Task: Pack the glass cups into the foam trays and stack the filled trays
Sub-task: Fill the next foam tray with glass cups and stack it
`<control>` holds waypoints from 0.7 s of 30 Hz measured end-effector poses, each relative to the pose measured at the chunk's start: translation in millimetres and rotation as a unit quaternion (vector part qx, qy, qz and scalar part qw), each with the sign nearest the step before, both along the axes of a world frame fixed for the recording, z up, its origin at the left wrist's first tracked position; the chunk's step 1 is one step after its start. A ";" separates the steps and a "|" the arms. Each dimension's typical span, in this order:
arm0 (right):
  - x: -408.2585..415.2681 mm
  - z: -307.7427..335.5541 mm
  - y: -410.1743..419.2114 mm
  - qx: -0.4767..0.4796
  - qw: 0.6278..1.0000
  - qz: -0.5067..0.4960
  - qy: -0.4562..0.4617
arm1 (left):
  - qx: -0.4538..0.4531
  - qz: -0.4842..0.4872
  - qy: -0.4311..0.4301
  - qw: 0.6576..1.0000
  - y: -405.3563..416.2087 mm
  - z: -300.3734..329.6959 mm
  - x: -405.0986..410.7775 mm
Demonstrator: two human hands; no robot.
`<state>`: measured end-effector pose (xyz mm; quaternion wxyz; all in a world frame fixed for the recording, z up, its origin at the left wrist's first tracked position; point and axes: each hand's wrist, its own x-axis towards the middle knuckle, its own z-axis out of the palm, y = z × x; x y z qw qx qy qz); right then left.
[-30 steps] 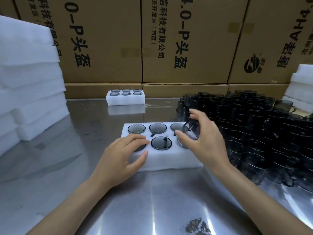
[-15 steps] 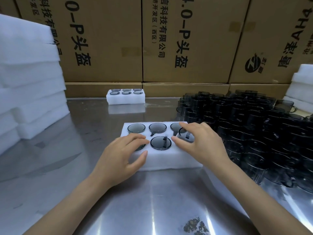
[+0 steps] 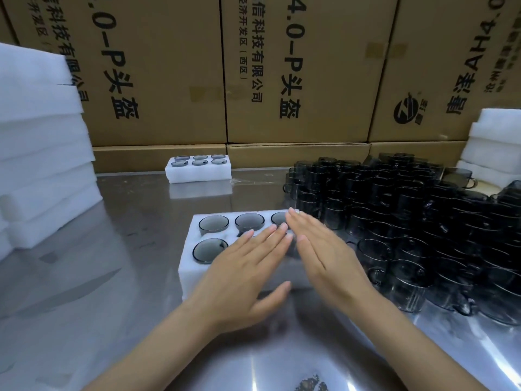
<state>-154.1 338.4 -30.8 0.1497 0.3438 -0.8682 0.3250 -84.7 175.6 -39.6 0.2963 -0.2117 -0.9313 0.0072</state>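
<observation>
Foam tray full | both hands' fingers now flat, cup released | left hand | right hand

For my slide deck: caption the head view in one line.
Both flat hands, left hand and right hand, press over smoked glass cups in a white foam tray.

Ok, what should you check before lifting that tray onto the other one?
1. Cups seated in near tray: four visible sit flush, ok; the rest are hidden under the hands, cannot tell.
2. Left hand free of cups: flat, fingers straight, ok.
3. Right hand free of cups: flat, ok.
4. Far tray ready as a base: six cups in, top level, ok.
5. Path between the trays: bare table, ok.
6. Loose cups clear of near tray: close on its right, cannot tell.
</observation>
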 end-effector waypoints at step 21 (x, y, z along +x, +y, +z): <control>11.5 -17.7 -7.4 -0.043 0.996 -0.039 -0.072 | 0.117 0.050 -0.059 0.990 -0.2 -19.0 15.4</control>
